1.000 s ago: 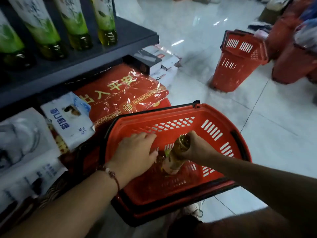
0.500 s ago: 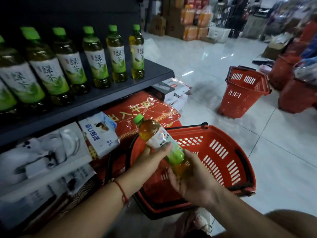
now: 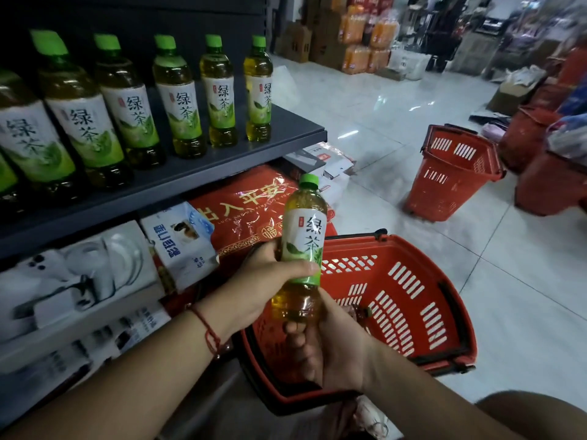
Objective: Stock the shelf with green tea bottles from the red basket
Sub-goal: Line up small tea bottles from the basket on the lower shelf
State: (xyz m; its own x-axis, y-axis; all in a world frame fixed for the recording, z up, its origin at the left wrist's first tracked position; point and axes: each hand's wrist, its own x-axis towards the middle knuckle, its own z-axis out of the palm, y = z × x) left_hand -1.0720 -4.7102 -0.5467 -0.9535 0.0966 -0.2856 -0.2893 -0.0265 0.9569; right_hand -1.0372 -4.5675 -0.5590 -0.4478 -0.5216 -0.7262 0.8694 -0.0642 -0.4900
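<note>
I hold one green tea bottle (image 3: 305, 236) upright above the red basket (image 3: 422, 300), green cap on top and label facing me. My left hand (image 3: 266, 281) grips it around the lower part of the label. My right hand (image 3: 330, 347) grips its base from below. A row of several green tea bottles (image 3: 181, 100) stands on the dark shelf (image 3: 222, 173) at upper left. Another bottle shows dimly on the basket floor behind my right hand.
Below the shelf lie a red packaged mat (image 3: 251, 211) and white packs (image 3: 181, 242). A second red basket (image 3: 454, 173) stands on the tiled floor to the right, more red bins (image 3: 540, 154) beyond it. Boxes are stacked far back.
I lifted the bottle out of the basket, and it has turned from tilted to upright. My left hand moved from touching the label to gripping it. The camera tipped up toward the shelf.
</note>
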